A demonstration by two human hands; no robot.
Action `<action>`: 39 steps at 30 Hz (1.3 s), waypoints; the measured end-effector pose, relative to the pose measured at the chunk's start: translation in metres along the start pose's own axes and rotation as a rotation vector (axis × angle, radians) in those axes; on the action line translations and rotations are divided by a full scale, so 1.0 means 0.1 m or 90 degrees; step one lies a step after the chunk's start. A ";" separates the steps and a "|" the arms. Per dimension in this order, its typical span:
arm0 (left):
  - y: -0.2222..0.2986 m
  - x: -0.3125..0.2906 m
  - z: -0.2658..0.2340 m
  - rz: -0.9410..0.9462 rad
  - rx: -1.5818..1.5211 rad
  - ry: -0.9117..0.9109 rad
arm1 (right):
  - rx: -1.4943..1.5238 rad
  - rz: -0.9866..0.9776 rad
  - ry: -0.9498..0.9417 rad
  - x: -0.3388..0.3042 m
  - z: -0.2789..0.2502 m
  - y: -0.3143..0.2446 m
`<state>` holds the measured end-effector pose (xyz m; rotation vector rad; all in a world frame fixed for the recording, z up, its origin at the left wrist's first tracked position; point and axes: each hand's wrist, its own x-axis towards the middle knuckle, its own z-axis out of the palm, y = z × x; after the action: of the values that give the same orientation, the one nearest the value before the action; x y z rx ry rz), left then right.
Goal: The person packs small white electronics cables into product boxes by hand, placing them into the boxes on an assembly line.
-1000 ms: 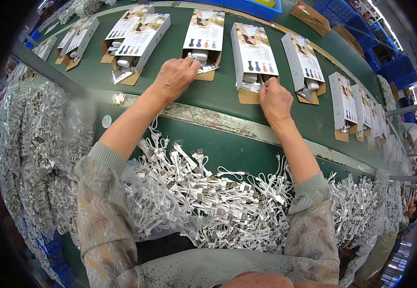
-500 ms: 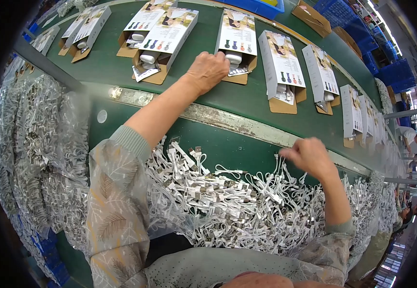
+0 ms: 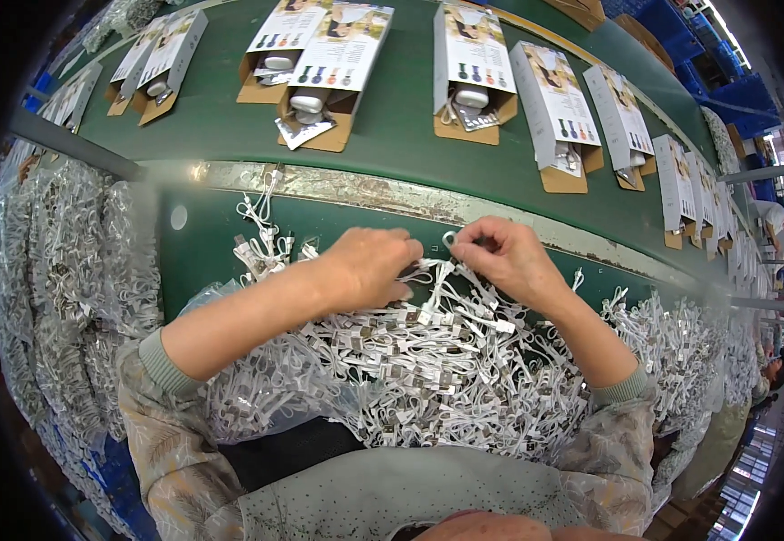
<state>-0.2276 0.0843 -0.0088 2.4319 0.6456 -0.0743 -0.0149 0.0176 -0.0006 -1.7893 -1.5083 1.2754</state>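
Observation:
Between finger and thumb, my right hand (image 3: 511, 263) pinches the looped end of a white USB cable (image 3: 449, 239) just above a big heap of such cables (image 3: 428, 361). To its left, my left hand (image 3: 367, 269) reaches into the heap's far side with bent fingers. White strands run by its fingertips, but what it grips is hidden. Beyond the hands, an open-ended white carton (image 3: 475, 54) lies on the green conveyor belt (image 3: 202, 117). A white rounded case (image 3: 471, 96), a silvery packet (image 3: 475, 119) and a bit of white cable show at its near end.
More cartons (image 3: 342, 45) line the belt on both sides. A worn metal rail (image 3: 356, 187) separates the belt from the work surface. Bagged cables (image 3: 76, 261) are stacked at left, and a clear plastic bag (image 3: 275, 388) lies by my left forearm. Blue crates (image 3: 742, 106) stand far right.
My left hand has come back from the middle carton to the cable heap. My right hand has moved left and now pinches a cable. The nearer cartons appear farther right in view.

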 end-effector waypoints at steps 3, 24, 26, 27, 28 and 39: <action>-0.11 -0.20 0.05 -0.038 0.009 0.002 | 0.109 -0.066 0.053 0.05 0.03 -0.08; -0.41 -0.58 -0.72 -0.250 -0.380 0.199 | -0.310 -0.260 0.392 0.97 0.27 -0.67; -0.47 -0.56 -0.70 -0.254 -0.377 0.216 | -0.373 -0.263 0.402 1.09 0.27 -0.64; -0.49 -0.54 -0.69 -0.258 -0.378 0.234 | -0.460 -0.243 0.423 1.14 0.26 -0.61; -0.51 -0.50 -0.70 -0.257 -0.378 0.234 | -0.548 -0.222 0.443 1.17 0.24 -0.58; -0.44 1.04 -0.73 -0.183 -0.024 0.511 | -0.553 -0.324 0.472 0.58 -0.29 -0.13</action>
<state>-0.1640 0.2019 0.0054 2.2625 1.3176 0.8222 0.0019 0.0813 0.0036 -1.8054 -1.9520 -0.3551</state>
